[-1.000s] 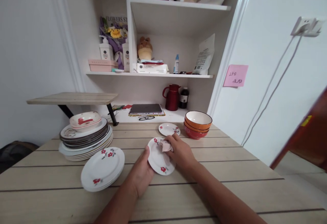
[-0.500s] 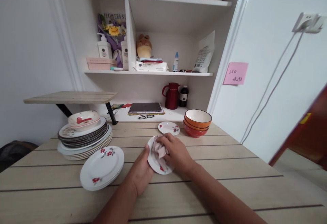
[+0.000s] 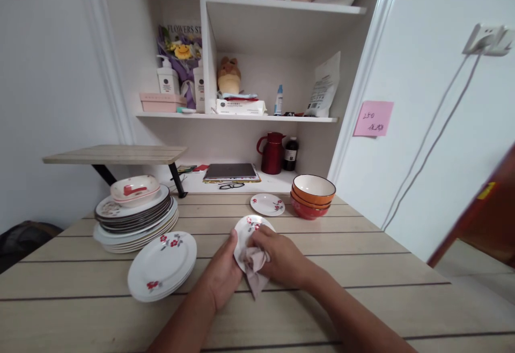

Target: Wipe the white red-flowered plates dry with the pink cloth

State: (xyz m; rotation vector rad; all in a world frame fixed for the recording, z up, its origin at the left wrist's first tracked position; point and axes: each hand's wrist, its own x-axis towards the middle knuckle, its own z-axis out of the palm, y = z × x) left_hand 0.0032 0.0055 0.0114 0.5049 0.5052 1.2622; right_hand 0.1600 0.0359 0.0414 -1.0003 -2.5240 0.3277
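Note:
A small white plate (image 3: 242, 230) with red flowers is held tilted above the table, at the middle of the view. My left hand (image 3: 223, 272) grips its left edge, thumb on the upper face and fingers beneath. In my right hand (image 3: 281, 256) a crumpled pinkish-grey cloth (image 3: 256, 268) is pressed on the lower part of the plate, one corner hanging past the rim. My right fingers are closed round the cloth, and they hide the plate's right side.
Left of my hands lie stacked flowered plates (image 3: 163, 264); behind them is a taller plate stack (image 3: 134, 229) topped by a square bowl (image 3: 134, 190). Another small plate (image 3: 267, 205) and stacked orange and red bowls (image 3: 313, 196) stand farther back. A raised wooden shelf (image 3: 116, 154) overhangs the back left.
My right hand has moved the cloth from the upper part of the plate down to its lower edge, uncovering the flowers at the top. My left hand keeps its hold. The camera view has shifted slightly.

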